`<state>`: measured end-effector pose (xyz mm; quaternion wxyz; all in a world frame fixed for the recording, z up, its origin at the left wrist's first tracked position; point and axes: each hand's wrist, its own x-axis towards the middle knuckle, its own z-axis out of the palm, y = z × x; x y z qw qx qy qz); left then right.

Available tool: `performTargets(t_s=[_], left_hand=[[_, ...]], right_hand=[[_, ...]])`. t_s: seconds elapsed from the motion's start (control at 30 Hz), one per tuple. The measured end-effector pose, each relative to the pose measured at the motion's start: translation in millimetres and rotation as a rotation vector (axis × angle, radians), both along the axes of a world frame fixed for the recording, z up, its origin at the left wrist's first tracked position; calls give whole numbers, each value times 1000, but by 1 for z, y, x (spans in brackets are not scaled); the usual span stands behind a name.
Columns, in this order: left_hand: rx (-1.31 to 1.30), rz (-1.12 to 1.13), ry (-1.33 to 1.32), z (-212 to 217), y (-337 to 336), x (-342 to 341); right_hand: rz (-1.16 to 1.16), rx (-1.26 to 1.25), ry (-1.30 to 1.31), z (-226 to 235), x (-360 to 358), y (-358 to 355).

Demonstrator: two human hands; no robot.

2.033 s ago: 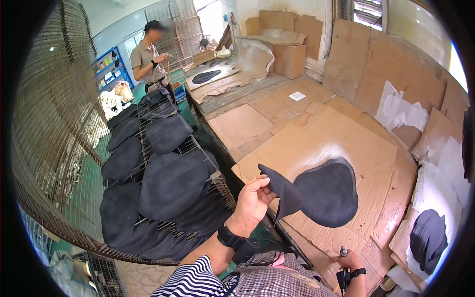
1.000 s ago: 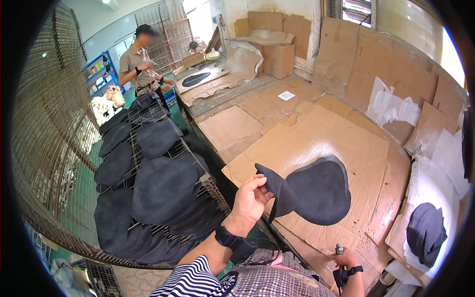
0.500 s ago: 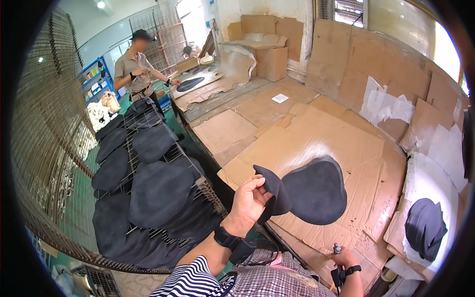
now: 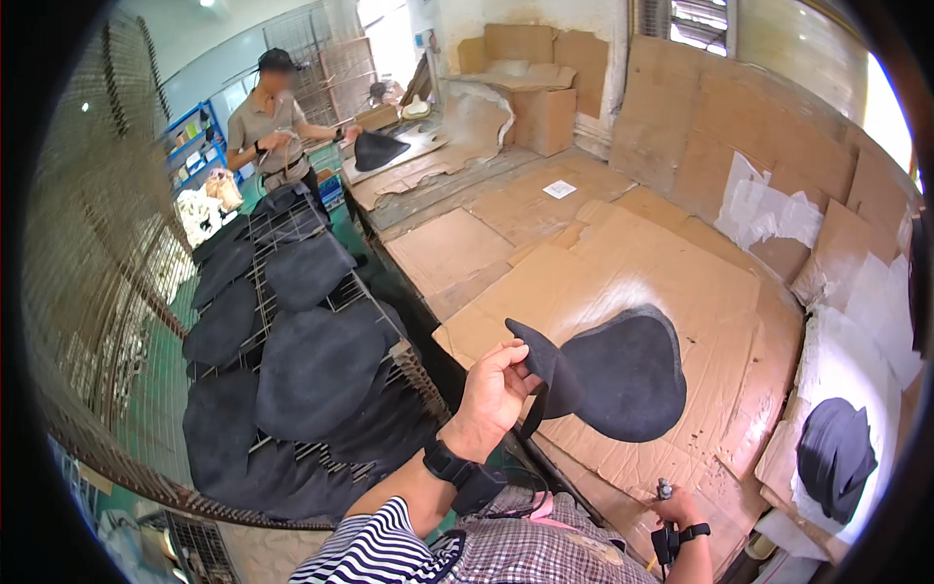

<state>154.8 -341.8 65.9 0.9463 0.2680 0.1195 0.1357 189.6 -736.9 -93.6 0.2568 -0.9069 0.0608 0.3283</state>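
Pinching the narrow tip of a black teardrop-shaped piece (image 4: pixel 613 375), the left hand (image 4: pixel 494 389) sits at lower centre of the frame, thumb and fingers closed on the tip. The piece hangs partly lifted, its broad end over the cardboard-covered desk (image 4: pixel 623 263), where a pale sprayed patch shows just above it.

Right hand (image 4: pixel 673 508), bottom edge right of centre, is wrapped around a small tool with a metal tip; fingers closed on it, resting low near the desk's front edge.

Left half of frame: a wire rack (image 4: pixel 292 321) loaded with many similar black pieces laid flat and overlapping. By my reading these are pieces already handled, so a good share of the work looks done, with the one in hand in process. One more dark piece (image 4: pixel 835 457) lies at lower right on pale paper; whether finished or waiting I cannot tell.

Upper left: another person (image 4: pixel 272 122) stands at the far end of the desk beside another black piece (image 4: pixel 377 149).
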Motion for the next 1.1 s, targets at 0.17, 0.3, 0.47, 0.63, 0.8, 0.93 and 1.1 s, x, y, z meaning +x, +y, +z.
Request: performTargets(t_s=[0.17,0.3,0.47,0.63,0.8,0.93,1.1], left_hand=[[-50,-26,-24,-5,-3,12],[-116,12,-54,-3,0,6],[-135,16,-22,-6,1,3],[-134,44,-33,-8,8,-5],[-92,64,-36,-7,15,-18],[-67,74,-25,-1,18,-28],[-43,53,-7,9,18,-24]], right_hand=[[-118,114,44,-25,3,-16],[-116,182,63,-28,5,-17],[-73,119,106,-33,15,-19],[8,35,100,-28,24,-14],[-3,69,136,-19,21,-12],[17,64,107,-26,20,-20],[34,-50,31,-24,13,-15]])
